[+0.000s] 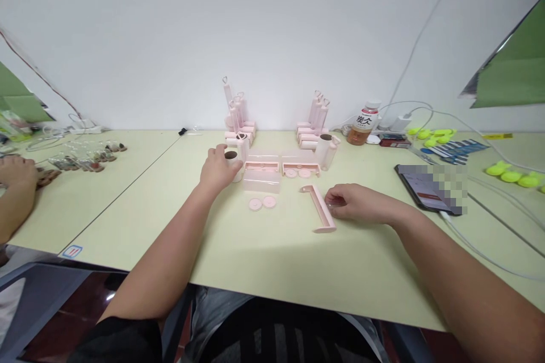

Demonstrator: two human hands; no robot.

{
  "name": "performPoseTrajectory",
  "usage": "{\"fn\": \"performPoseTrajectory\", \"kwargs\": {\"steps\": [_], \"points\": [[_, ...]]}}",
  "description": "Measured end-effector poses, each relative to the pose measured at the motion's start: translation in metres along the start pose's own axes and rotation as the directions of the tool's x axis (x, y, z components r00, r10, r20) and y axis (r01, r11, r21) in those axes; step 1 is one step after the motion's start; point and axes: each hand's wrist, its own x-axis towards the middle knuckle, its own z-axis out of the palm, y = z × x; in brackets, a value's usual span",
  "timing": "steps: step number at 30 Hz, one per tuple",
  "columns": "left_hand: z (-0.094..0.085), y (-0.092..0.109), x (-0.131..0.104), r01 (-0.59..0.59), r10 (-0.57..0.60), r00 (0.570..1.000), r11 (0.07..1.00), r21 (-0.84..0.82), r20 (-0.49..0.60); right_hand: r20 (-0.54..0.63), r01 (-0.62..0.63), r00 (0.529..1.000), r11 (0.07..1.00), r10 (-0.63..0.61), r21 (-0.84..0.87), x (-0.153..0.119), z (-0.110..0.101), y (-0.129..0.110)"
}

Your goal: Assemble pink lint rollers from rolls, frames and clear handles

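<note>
On the table point(255, 255), the right hand point(353, 202), fingers curled so that I cannot tell whether they grip anything, is just beside a pink frame point(323, 211), while farther off the left hand point(217, 171) holds a white roll point(234, 173), partly covering it, before overlapping pink cylinders point(243, 108) hard to count.

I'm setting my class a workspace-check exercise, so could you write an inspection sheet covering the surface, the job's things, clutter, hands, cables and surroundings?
Surface: pale tabletop, seam at left, small numbered label near the front edge.
Job's things: pink frame lying to the right of two flat pink discs; looped pink sticks upright in two groups near the wall.
Clutter: phone and labelled bottle at right.
Hands: left hand around a white roll; right hand beside the frame, grip unclear.
Cables: white cable plugged into the phone.
Surroundings: white wall; co-worker's hand at far left.
</note>
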Motion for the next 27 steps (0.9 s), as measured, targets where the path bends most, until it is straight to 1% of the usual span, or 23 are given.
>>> {"fn": "performPoseTrajectory", "kwargs": {"steps": [2,4,5,6,7,8,9,10,11,13,14,16,18,20,22,24,27], "points": [[-0.001,0.005,-0.003,-0.046,0.048,0.992,0.999,0.02,-0.121,-0.018,0.033,0.999,0.998,-0.032,0.046,-0.001,-0.001,-0.002],[-0.002,0.013,-0.011,-0.172,0.166,0.957,0.985,-0.003,-0.239,-0.076,0.069,0.995,0.994,-0.063,0.082,-0.002,-0.001,-0.005],[0.0,0.018,-0.017,-0.256,0.237,0.935,0.966,-0.04,-0.262,-0.113,0.092,0.99,0.991,-0.081,0.098,-0.002,-0.001,-0.007],[0.002,0.024,-0.024,-0.343,0.308,0.918,0.933,-0.11,-0.248,-0.152,0.124,0.983,0.985,-0.105,0.118,-0.003,-0.001,-0.01],[0.006,0.03,-0.032,-0.413,0.378,0.906,0.887,-0.204,-0.19,-0.193,0.167,0.971,0.975,-0.138,0.144,-0.003,0.001,-0.012],[0.011,0.035,-0.041,-0.439,0.439,0.895,0.837,-0.327,-0.077,-0.234,0.221,0.956,0.96,-0.178,0.174,-0.003,0.003,-0.015],[0.017,0.041,-0.05,-0.405,0.478,0.877,0.79,-0.461,0.05,-0.271,0.278,0.937,0.939,-0.218,0.204,-0.003,0.006,-0.018],[0.023,0.046,-0.058,-0.348,0.51,0.849,0.74,-0.576,0.142,-0.304,0.33,0.918,0.916,-0.254,0.231,-0.003,0.009,-0.021],[0.028,0.05,-0.066,-0.288,0.543,0.812,0.693,-0.66,0.216,-0.331,0.375,0.9,0.893,-0.285,0.251,-0.003,0.012,-0.023],[0.038,0.057,-0.077,-0.141,0.591,0.742,0.599,-0.788,0.316,-0.361,0.439,0.871,0.858,-0.334,0.265,-0.002,0.019,-0.028],[0.041,0.058,-0.08,-0.065,0.607,0.711,0.558,-0.827,0.353,-0.367,0.463,0.859,0.848,-0.357,0.26,-0.002,0.022,-0.03],[0.044,0.061,-0.083,0.064,0.621,0.67,0.498,-0.865,0.407,-0.367,0.5,0.839,0.834,-0.401,0.233,-0.001,0.027,-0.032],[0.043,0.061,-0.083,0.138,0.612,0.655,0.479,-0.867,0.443,-0.364,0.522,0.826,0.827,-0.43,0.209,0.0,0.03,-0.033],[0.042,0.061,-0.082,0.186,0.599,0.646,0.478,-0.858,0.473,-0.367,0.534,0.818,0.821,-0.442,0.203,0.0,0.031,-0.034],[0.04,0.061,-0.081,0.239,0.595,0.62,0.478,-0.845,0.511,-0.368,0.532,0.822,0.818,-0.435,0.221,0.0,0.031,-0.034],[0.038,0.06,-0.079,0.286,0.602,0.591,0.466,-0.837,0.537,-0.355,0.516,0.837,0.815,-0.415,0.263,0.0,0.031,-0.034],[0.035,0.06,-0.078,0.318,0.612,0.573,0.448,-0.836,0.545,-0.302,0.505,0.858,0.791,-0.416,0.347,0.0,0.03,-0.034]]}}
